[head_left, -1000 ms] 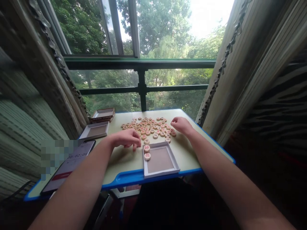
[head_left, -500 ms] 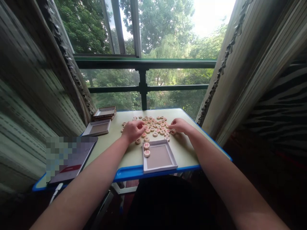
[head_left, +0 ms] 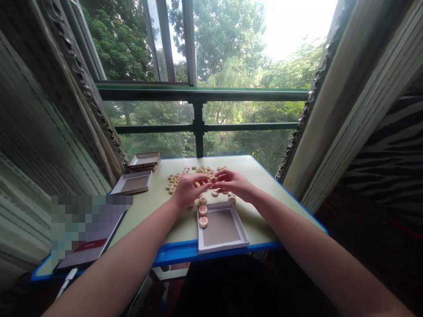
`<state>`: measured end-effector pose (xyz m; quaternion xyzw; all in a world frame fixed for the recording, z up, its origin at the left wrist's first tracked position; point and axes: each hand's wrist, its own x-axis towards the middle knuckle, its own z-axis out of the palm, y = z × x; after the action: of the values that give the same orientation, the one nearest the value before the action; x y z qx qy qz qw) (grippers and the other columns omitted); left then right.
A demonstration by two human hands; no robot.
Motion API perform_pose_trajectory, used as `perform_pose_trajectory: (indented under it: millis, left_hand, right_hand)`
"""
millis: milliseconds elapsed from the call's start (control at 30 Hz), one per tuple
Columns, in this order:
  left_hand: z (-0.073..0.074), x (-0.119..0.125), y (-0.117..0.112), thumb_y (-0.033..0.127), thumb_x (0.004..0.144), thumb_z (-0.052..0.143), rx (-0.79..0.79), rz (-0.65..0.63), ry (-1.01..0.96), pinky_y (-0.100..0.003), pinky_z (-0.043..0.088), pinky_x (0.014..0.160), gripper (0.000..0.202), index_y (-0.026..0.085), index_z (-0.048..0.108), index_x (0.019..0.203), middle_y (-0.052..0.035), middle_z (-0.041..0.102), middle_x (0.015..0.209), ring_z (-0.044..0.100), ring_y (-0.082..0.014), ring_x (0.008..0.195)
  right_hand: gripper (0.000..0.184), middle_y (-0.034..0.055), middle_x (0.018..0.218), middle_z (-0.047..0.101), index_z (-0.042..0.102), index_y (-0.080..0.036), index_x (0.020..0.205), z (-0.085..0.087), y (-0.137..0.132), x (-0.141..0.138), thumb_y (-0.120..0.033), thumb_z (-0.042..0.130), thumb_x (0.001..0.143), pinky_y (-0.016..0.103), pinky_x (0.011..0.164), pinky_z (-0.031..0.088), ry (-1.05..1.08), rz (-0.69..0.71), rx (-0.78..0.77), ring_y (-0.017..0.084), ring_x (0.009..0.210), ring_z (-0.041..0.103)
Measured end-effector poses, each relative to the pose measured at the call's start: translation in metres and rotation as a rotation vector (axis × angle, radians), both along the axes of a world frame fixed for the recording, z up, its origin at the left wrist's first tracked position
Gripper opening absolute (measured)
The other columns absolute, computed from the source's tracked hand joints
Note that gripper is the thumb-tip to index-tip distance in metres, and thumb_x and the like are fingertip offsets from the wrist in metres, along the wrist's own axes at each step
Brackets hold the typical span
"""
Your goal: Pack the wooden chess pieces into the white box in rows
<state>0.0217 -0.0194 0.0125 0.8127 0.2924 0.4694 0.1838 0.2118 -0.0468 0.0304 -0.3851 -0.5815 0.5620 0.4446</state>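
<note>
Round wooden xiangqi pieces lie in a loose cluster on the pale table, some behind my hands. Between my fingertips one xiangqi piece [head_left: 214, 180] is raised, its marked face turned towards me. My right hand [head_left: 236, 185] pinches it from the right. From the left, the thumb and fingers of my left hand [head_left: 190, 190] close in on the same piece. Just in front of my hands sits a shallow white box tray [head_left: 243, 229]. Two red-marked pieces, an upper one [head_left: 202, 210] and a lower one [head_left: 203, 221], lie along its left side.
At the table's back left are another shallow tray [head_left: 132, 182] and a small stack of trays [head_left: 144, 160]. A dark flat device [head_left: 95, 242] with a white cable [head_left: 67, 281] lies at the left edge. Curtains flank the table, and a green window rail [head_left: 205, 94] runs behind it.
My right hand has moved left and my left hand slightly right, so they meet over the cluster. A xiangqi piece now shows raised between them. The view has shifted slightly.
</note>
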Motion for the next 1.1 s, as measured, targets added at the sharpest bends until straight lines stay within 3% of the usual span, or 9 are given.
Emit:
perform_pose_trajectory:
  millis: [100,367,500,567,633,867,1100]
  left_hand:
    - [0.003,0.001,-0.003,0.034,0.075,0.065,-0.033,-0.034,-0.065,-0.026,0.056,0.061,0.024,0.016,0.071,0.09,-0.0069,0.073,0.084,0.067,-0.0171,0.073]
    - [0.003,0.003,-0.002,0.031,0.076,0.063,-0.051,-0.04,-0.082,-0.028,0.056,0.069,0.022,0.017,0.072,0.09,-0.0069,0.073,0.087,0.068,-0.0189,0.079]
    - [-0.002,-0.001,0.006,0.029,0.077,0.06,-0.054,0.049,-0.007,-0.029,0.055,0.066,0.024,0.017,0.071,0.095,-0.0067,0.073,0.09,0.067,-0.0187,0.08]
    - [-0.006,-0.005,0.012,0.024,0.078,0.058,-0.008,0.134,0.08,-0.031,0.054,0.072,0.022,0.019,0.071,0.095,-0.0061,0.072,0.092,0.066,-0.019,0.083]
    - [-0.009,-0.009,0.018,0.019,0.077,0.056,0.05,0.199,0.181,-0.035,0.051,0.082,0.021,0.02,0.072,0.091,-0.0051,0.072,0.092,0.064,-0.0199,0.088]
    - [-0.007,-0.011,0.016,0.027,0.078,0.057,0.05,0.186,0.298,-0.036,0.046,0.085,0.018,0.02,0.072,0.086,-0.004,0.072,0.088,0.062,-0.0202,0.086]
    - [-0.006,-0.009,0.015,0.027,0.078,0.057,0.085,0.165,0.299,-0.035,0.047,0.082,0.017,0.021,0.071,0.084,-0.0039,0.071,0.086,0.061,-0.0193,0.083]
  right_hand:
    - [0.044,0.0017,0.081,0.068,0.057,-0.017,0.097,0.001,0.001,0.001,-0.026,0.079,0.061,0.031,0.068,0.055,-0.006,0.04,0.031,0.013,0.07,0.066]
    - [0.039,0.0013,0.078,0.066,0.055,-0.018,0.093,-0.005,0.004,-0.001,-0.026,0.075,0.061,0.029,0.059,0.052,-0.072,0.022,0.121,0.014,0.068,0.063]
    - [0.029,0.001,0.079,0.063,0.058,-0.017,0.088,0.0,0.009,0.01,-0.029,0.07,0.064,0.025,0.056,0.045,-0.411,-0.147,0.305,0.012,0.065,0.056]
    - [0.024,0.0012,0.079,0.061,0.061,-0.017,0.085,0.004,0.012,0.019,-0.027,0.069,0.064,0.026,0.06,0.043,-0.662,-0.288,0.405,0.011,0.066,0.052]
    - [0.022,0.0019,0.081,0.06,0.064,-0.017,0.085,0.008,0.014,0.027,-0.025,0.067,0.065,0.026,0.062,0.041,-0.826,-0.338,0.43,0.012,0.068,0.051]
    - [0.025,0.0017,0.084,0.06,0.067,-0.018,0.09,0.011,0.001,0.019,-0.026,0.065,0.066,0.026,0.066,0.04,-0.859,-0.008,0.38,0.014,0.075,0.052]
    - [0.023,0.0015,0.09,0.061,0.064,-0.018,0.089,0.012,-0.023,-0.003,-0.031,0.069,0.071,0.028,0.078,0.04,-0.776,0.278,0.622,0.015,0.085,0.053]
